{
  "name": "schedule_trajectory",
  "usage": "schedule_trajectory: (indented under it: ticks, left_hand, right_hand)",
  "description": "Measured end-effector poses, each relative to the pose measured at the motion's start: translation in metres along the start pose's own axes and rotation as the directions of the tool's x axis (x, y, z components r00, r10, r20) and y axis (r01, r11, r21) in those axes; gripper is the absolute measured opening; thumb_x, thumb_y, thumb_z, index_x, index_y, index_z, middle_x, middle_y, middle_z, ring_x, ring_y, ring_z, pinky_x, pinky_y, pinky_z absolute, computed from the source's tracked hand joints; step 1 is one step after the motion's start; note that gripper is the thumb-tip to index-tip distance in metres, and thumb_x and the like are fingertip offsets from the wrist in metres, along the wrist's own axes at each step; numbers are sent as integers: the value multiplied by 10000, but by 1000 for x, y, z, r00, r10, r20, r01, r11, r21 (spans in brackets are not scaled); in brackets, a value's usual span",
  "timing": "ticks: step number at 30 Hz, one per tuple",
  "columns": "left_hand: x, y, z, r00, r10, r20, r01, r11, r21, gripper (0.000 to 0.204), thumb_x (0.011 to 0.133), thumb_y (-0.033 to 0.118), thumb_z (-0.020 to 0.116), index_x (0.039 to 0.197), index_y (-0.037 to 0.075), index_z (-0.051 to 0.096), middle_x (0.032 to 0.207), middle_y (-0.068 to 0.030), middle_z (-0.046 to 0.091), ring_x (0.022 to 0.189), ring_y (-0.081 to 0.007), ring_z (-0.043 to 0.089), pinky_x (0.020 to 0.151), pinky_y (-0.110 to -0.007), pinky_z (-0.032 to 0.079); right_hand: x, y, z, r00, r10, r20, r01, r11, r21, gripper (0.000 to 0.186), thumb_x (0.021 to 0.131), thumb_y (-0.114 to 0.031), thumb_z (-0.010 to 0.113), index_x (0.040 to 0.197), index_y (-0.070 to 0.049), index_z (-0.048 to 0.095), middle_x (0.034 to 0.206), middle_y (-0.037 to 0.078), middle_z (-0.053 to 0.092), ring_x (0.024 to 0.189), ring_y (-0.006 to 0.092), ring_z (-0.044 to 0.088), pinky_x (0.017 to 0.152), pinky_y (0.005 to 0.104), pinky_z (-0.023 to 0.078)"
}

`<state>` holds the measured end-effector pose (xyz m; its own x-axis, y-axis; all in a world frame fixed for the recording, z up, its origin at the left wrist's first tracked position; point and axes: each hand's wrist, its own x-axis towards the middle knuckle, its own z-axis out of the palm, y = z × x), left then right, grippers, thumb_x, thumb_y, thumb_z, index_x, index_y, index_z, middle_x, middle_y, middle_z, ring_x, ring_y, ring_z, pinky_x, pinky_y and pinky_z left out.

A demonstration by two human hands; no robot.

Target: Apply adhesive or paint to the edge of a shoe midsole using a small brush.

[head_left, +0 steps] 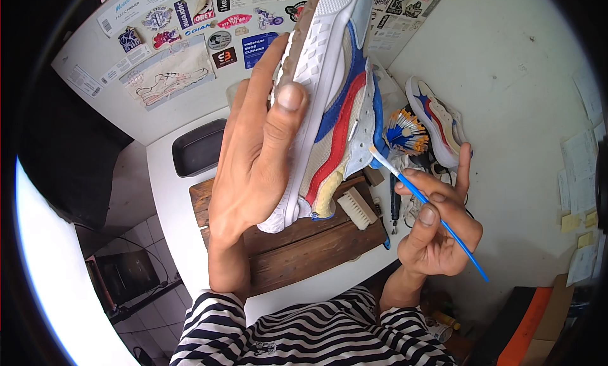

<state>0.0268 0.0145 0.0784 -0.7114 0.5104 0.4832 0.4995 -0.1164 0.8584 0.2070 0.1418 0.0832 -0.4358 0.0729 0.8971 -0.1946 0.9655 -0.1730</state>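
Note:
My left hand [256, 138] is closed round the sole of a sneaker [339, 128], holding it up on its side above the table with the toe pointing away. The sneaker has a white sole, a beige mesh side, a red stripe and blue panels. Between the thumb and fingers of my right hand [440, 226] is a thin paintbrush [430, 204] with a blue handle, one finger stretched upward. Its pale bristle tip meets the light eyelet panel of the sneaker, close to the lace holes. The sneaker's far side and some of my left fingers are hidden.
Beneath the sneaker lies a dark wooden board [297, 255] with a scrub brush [357, 209] on it. A black tray [197, 148] sits at the left. To the right stand a matching sneaker [437, 122] and a bundle of brushes [407, 131]. Stickers cover the back wall [152, 55].

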Motion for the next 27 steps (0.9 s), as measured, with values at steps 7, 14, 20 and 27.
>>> schedule_trajectory:
  ticks: [7,14,20,27]
  left_hand:
    - [0,1,2,999,-42,6,42,999,4,779,1001,615,336,1469,-5,400,1376,-317,488,1291,-420,471,1090,-468,343]
    - [0,1,0,1000,-31,0,31,999,-13,790,997,624,333,1470,-7,399,1372,-323,488,1292,-423,472,1093,-463,342]
    - [-2,4,2,997,-83,-8,83,997,-4,782,997,618,345,1469,-2,401,1391,-322,474,1310,-429,459,1100,-470,336]
    - [-2,8,-2,999,-40,6,40,999,0,776,998,615,347,1470,3,402,1396,-322,472,1328,-434,444,1101,-472,337]
  right_hand:
    - [0,1,-1,1000,0,0,0,1000,-14,119,1024,-107,464,1077,-1,454,842,227,699,690,257,713,1063,754,268]
    - [1,1,4,1000,-12,-13,12,1000,5,114,1023,-104,471,1074,-3,455,830,237,696,691,251,714,1069,754,257]
    - [3,-1,0,1000,-4,-18,4,1000,-31,101,1021,-101,470,1043,-5,448,829,239,695,687,255,712,1069,750,263]
    - [4,-3,-1,1000,-11,-26,10,1000,-17,109,1018,-108,476,1031,-4,445,825,235,694,689,256,714,1068,760,249]
